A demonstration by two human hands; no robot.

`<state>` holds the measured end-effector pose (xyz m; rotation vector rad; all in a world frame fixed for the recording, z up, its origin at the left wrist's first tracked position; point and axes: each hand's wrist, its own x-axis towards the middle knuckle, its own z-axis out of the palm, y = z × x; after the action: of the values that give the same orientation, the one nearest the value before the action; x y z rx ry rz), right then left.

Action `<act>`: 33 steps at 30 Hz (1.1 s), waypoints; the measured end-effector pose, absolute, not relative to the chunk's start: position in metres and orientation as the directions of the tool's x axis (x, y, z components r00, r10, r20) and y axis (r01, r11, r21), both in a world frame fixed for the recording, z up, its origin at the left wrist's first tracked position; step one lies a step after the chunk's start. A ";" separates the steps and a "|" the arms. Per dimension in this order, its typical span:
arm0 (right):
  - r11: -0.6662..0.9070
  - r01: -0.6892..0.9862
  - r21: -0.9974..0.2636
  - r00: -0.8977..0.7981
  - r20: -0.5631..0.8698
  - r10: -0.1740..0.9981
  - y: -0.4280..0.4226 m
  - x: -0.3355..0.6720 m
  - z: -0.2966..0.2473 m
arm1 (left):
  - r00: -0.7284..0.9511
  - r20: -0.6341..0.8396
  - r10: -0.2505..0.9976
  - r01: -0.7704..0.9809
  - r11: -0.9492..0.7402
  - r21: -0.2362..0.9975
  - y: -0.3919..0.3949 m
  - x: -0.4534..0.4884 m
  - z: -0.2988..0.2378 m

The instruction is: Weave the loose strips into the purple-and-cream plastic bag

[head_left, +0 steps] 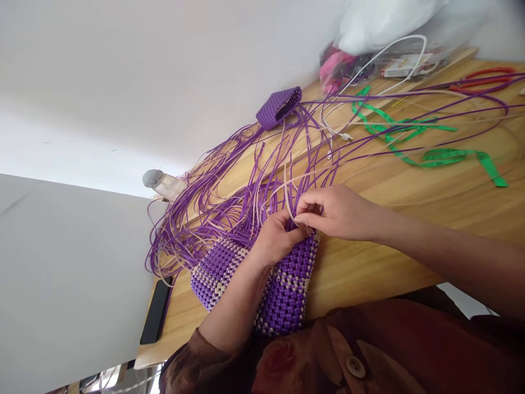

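Observation:
A purple and cream woven basket rests at the table's near edge against my body, with many loose purple and cream plastic strands trailing from its working edge. My left hand is closed over that edge, thumb pressed along the top row of knots. Just to its right, my right hand pinches a strand between thumb and fingertips at the basket's corner. A cream strand rises between the two hands. The exact spot where the strands cross under my fingers is partly hidden.
Behind lies a smaller purple woven piece. A green tape measure, a white cable and red-handled scissors are at the right. A clear bottle and a black phone-like object are at the left.

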<state>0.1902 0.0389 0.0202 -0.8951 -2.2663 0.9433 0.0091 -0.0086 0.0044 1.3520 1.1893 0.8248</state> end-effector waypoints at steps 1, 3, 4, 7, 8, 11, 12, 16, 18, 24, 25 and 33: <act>0.519 0.365 -0.773 -0.655 0.184 0.733 0.039 0.187 0.022 | 0.251 -0.154 0.956 0.157 0.117 0.981 -0.009 0.010 0.003; 0.501 0.352 -0.791 -0.668 0.163 0.726 0.041 0.180 0.025 | 0.226 -0.181 0.957 0.101 0.162 0.982 -0.010 0.012 0.001; 0.504 0.353 -0.788 -0.674 0.160 0.722 0.041 0.178 0.026 | 0.207 -0.200 0.958 0.082 0.186 0.979 -0.010 0.013 -0.001; 0.578 0.373 -0.726 -0.726 0.160 0.669 0.044 0.174 0.031 | 0.172 -0.229 0.958 0.027 0.228 0.973 -0.010 0.016 -0.004; 0.613 0.363 -0.702 -0.759 0.158 0.631 0.045 0.174 0.032 | 0.172 -0.231 0.958 0.008 0.233 0.972 -0.010 0.016 -0.005; 0.661 0.298 -0.689 -0.820 0.170 0.547 0.050 0.176 0.033 | 0.176 -0.239 0.955 -0.006 0.244 0.970 -0.010 0.016 -0.004; 0.658 0.281 -0.699 -0.820 0.181 0.543 0.051 0.176 0.032 | 0.176 -0.252 0.952 0.008 0.254 0.967 -0.010 0.015 -0.003; 0.632 0.254 -0.732 -0.794 0.215 0.568 0.054 0.177 0.029 | 0.208 -0.300 0.931 0.117 0.281 0.953 -0.012 0.009 0.001; 0.635 0.237 -0.736 -0.792 0.232 0.565 0.052 0.177 0.029 | 0.226 -0.293 0.929 0.169 0.259 0.951 -0.013 0.006 0.002; 0.724 0.170 -0.668 -0.784 0.353 0.510 0.041 0.172 0.026 | 0.255 -0.107 0.961 0.181 0.061 0.982 -0.013 0.010 -0.003; 0.734 0.167 -0.659 -0.779 0.368 0.507 0.039 0.171 0.025 | 0.262 -0.077 0.962 0.186 0.028 0.982 -0.013 0.012 -0.003; 0.712 0.194 -0.675 -0.734 0.381 0.562 0.023 0.162 0.025 | 0.221 -0.006 0.975 0.353 -0.074 0.933 -0.013 0.018 -0.003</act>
<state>0.1619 0.0232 0.0246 -0.5740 -2.3354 0.8324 0.0180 -0.0135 -0.0034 1.5954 1.2799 0.8705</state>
